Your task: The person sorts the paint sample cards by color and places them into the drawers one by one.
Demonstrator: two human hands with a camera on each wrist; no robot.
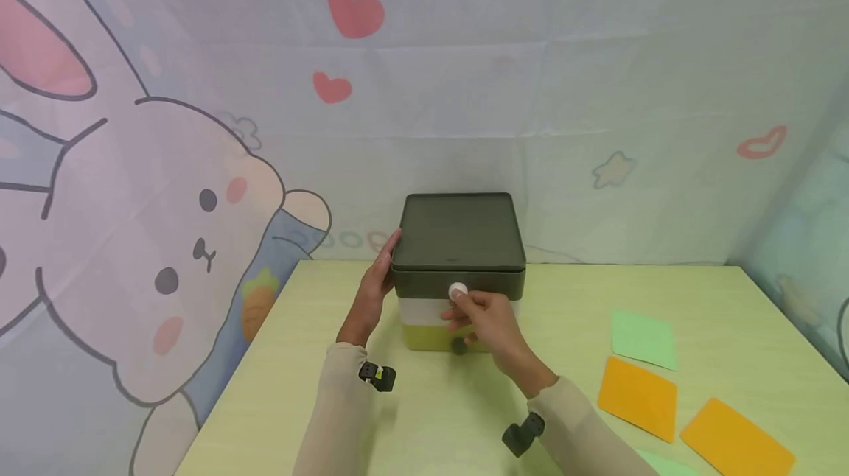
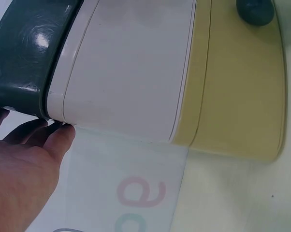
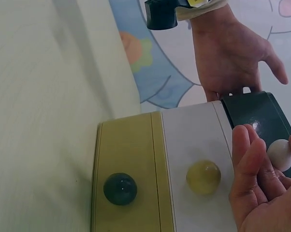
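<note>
A small three-drawer box stands on the table, its lid and top drawer dark green, the middle drawer white and the bottom one yellow. With thumb and fingers, my right hand pinches the round white knob of the top drawer. The other fingers hang in front of the white drawer. Against the box's left side, near the top, my left hand rests its extended fingertips, also seen in the left wrist view. Lower down are a yellow knob and a dark green knob. All drawers appear closed.
On the table's right side lie a green card, an orange card, another orange card and part of a second green card. Behind the table hangs a cloth backdrop with a rabbit print.
</note>
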